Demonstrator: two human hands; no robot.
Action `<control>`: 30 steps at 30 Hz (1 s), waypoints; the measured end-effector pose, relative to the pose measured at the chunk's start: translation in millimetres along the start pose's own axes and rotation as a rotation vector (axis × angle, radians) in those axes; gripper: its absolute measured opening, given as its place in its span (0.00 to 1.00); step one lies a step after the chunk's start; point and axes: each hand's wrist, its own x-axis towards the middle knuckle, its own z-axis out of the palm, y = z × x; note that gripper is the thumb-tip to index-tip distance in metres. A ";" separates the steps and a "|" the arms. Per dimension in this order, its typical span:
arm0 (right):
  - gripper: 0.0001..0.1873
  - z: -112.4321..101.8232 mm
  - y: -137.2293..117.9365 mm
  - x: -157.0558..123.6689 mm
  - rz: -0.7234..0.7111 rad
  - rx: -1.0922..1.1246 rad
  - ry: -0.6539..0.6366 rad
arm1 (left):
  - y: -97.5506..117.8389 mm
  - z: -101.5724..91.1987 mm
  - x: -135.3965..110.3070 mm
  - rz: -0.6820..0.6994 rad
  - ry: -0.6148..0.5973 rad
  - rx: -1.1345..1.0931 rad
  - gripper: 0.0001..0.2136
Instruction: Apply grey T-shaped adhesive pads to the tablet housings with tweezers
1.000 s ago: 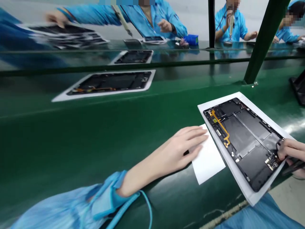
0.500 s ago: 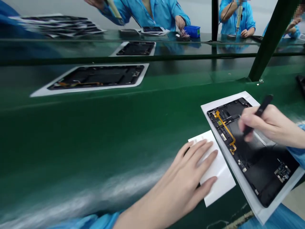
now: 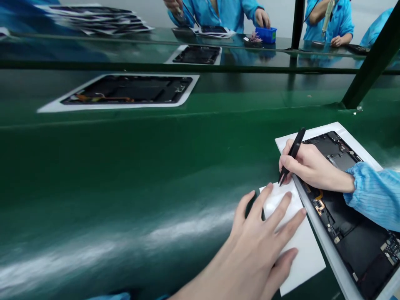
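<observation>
My left hand [image 3: 265, 233] lies with fingers spread on a small white sheet [image 3: 301, 250], pressing it to the green surface. In my right hand [image 3: 309, 162] is a pair of black tweezers [image 3: 293, 154], tips pointing down at the sheet's upper edge, close to my left fingertips. Whether the tips hold anything is too small to tell. Beneath my right wrist lies an opened black tablet housing [image 3: 346, 233] with an orange flex cable [image 3: 319, 200] and a small circuit board, resting on white backing [image 3: 333, 262]. My hand and sleeve hide part of it.
Another tablet housing [image 3: 131, 89] on white backing lies farther back on the green belt [image 3: 156, 158]. A green slanted post [image 3: 368, 62] rises at right. Across a rail, co-workers in blue sit near a blue bin [image 3: 265, 35] and a stack of panels [image 3: 96, 18].
My right hand has moved left with the tweezers, from above the tablet housing to the white sheet's top edge. My left fingers have spread wider. The camera view has shifted slightly.
</observation>
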 end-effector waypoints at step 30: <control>0.16 -3.3 -17.8 8.5 0.154 0.037 0.007 | -4.5 3.1 2.0 -0.031 0.004 -0.008 0.22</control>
